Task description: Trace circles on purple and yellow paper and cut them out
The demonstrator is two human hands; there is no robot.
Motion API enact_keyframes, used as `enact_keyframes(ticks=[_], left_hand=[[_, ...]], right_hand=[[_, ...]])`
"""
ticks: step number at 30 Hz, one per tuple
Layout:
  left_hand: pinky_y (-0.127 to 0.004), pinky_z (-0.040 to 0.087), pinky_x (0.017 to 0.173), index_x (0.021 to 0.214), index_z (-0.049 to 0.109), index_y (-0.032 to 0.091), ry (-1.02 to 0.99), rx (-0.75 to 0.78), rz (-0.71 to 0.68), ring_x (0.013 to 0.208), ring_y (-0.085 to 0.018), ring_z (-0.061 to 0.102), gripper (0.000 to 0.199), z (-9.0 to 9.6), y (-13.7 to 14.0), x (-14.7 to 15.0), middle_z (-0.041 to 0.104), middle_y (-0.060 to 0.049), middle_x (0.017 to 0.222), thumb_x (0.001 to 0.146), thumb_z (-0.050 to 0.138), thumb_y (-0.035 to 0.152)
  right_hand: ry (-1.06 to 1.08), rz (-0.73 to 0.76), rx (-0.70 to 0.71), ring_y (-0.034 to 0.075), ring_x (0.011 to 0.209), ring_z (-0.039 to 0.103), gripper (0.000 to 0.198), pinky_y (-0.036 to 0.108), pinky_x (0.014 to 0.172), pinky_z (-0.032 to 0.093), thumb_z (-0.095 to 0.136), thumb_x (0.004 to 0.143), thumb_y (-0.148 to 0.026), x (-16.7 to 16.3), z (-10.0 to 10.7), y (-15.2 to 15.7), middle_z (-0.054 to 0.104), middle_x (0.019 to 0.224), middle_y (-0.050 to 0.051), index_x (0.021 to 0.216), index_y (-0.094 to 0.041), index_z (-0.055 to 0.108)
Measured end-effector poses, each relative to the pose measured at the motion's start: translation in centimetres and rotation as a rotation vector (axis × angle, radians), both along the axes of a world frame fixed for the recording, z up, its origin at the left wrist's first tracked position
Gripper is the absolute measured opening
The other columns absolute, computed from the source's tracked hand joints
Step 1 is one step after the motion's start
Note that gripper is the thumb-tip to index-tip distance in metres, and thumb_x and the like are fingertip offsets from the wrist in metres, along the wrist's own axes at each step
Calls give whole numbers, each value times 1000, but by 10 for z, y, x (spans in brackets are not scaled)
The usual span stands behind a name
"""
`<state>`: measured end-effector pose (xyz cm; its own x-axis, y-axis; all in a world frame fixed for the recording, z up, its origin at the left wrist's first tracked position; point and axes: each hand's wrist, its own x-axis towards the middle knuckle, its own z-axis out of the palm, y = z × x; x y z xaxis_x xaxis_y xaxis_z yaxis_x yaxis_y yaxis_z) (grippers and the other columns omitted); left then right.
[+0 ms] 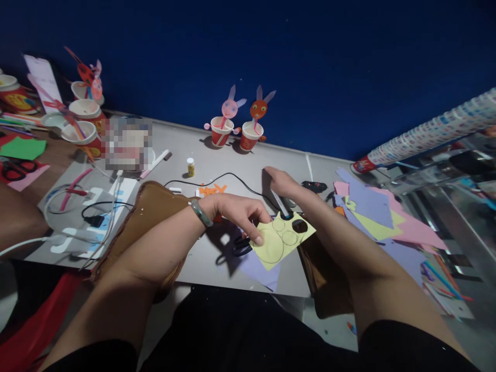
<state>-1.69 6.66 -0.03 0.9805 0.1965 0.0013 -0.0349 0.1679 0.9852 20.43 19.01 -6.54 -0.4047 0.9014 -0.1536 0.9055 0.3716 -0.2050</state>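
My left hand (248,214), with a green bangle (201,213) at the wrist, pinches a piece of yellow paper (273,253). Pencil circles of different sizes are drawn on the paper, and one round hole is cut near its right corner. Beyond the paper, my right hand (281,182) reaches over the table with a finger stretched out; its other fingers are mostly hidden. A slim white item (281,204) lies under that hand, its kind unclear. Black scissors handles (242,246) show beside the yellow paper, above a purple sheet (263,274).
Two paper cups with rabbit faces, one pink (222,132) and one orange (251,135), stand at the back. A small bottle (190,168), orange scraps (213,190) and a power strip (110,206) are leftward. Coloured paper (399,219) and a long cup stack (426,134) are right.
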Motion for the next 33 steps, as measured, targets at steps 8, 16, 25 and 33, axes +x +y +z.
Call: enact_keyframes(ticks=[8, 16, 25, 33], left_hand=[[-21, 49, 54, 72, 79, 15, -14, 5, 0, 59, -11, 59, 30, 1, 0, 0, 69, -2, 65, 59, 96, 36], [-22, 50, 55, 70, 77, 15, 4, 37, 17, 59, -11, 59, 32, 1, 1, -3, 67, -2, 65, 63, 93, 41], [-23, 51, 57, 77, 81, 16, -2, 26, -4, 63, -12, 63, 32, -3, 0, 0, 73, -4, 71, 64, 94, 41], [-24, 52, 60, 77, 80, 15, 20, 23, 12, 66, -13, 63, 34, -4, 0, -1, 72, -4, 73, 63, 94, 43]], right_hand=[[60, 114, 19, 28, 151, 47, 78, 41, 128, 35, 49, 75, 0, -15, 8, 16, 50, 161, 12, 152, -12, 53], [-39, 239, -32, 29, 143, 56, 76, 42, 118, 46, 50, 83, -4, -2, 12, -2, 54, 158, 10, 158, -18, 45], [-100, 193, 45, 28, 100, 72, 49, 36, 93, 55, 71, 85, -29, -2, 26, 23, 74, 118, 18, 130, -9, 70], [-112, 207, 30, 24, 89, 71, 24, 31, 83, 52, 66, 84, -19, -21, 21, 38, 80, 98, 10, 102, -15, 81]])
